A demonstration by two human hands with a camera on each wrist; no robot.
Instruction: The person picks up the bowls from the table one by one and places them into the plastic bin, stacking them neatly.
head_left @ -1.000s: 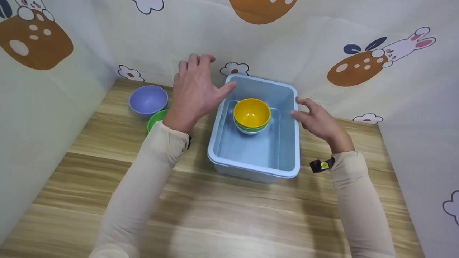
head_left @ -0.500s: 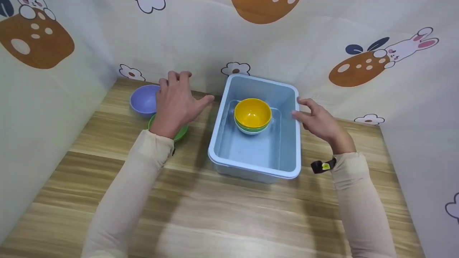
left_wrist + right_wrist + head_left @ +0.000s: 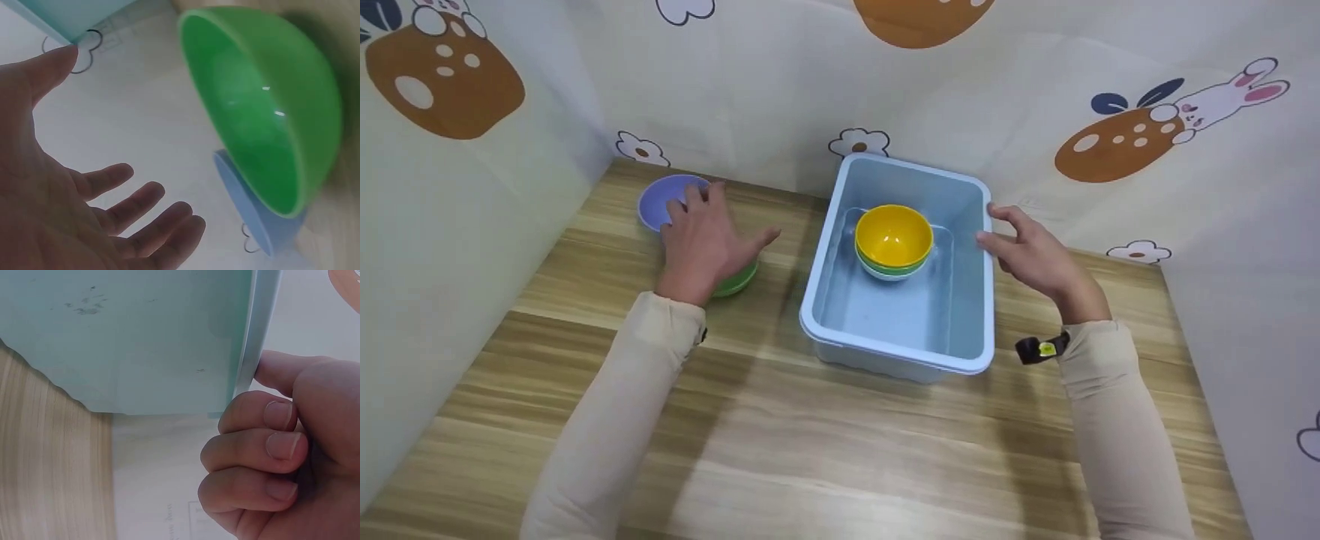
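Observation:
My left hand (image 3: 701, 244) is spread over a green bowl (image 3: 739, 279), partly covering it, with a purple bowl (image 3: 658, 201) just beyond. In the left wrist view the fingers are apart, loosely bent and hold nothing; the green bowl (image 3: 292, 101) stands in front of the palm, the purple bowl (image 3: 253, 211) behind it. My right hand (image 3: 1039, 262) pinches the right rim of a light blue plastic bin (image 3: 896, 349). Up close, its thumb passes behind the rim (image 3: 256, 332) and the other fingers are curled. Inside the bin sits a bowl stack, a yellow bowl (image 3: 894, 234) on top.
Below the yellow bowl, green and pale edges of more bowls show. The bin stands on a wood-grain table (image 3: 810, 450), near the back wall (image 3: 765, 90). Printed fabric walls close in the left, back and right sides.
My left hand has moved left and down from beside the bin to over the green bowl. My right hand stays at the bin's rim. The view has shifted slightly.

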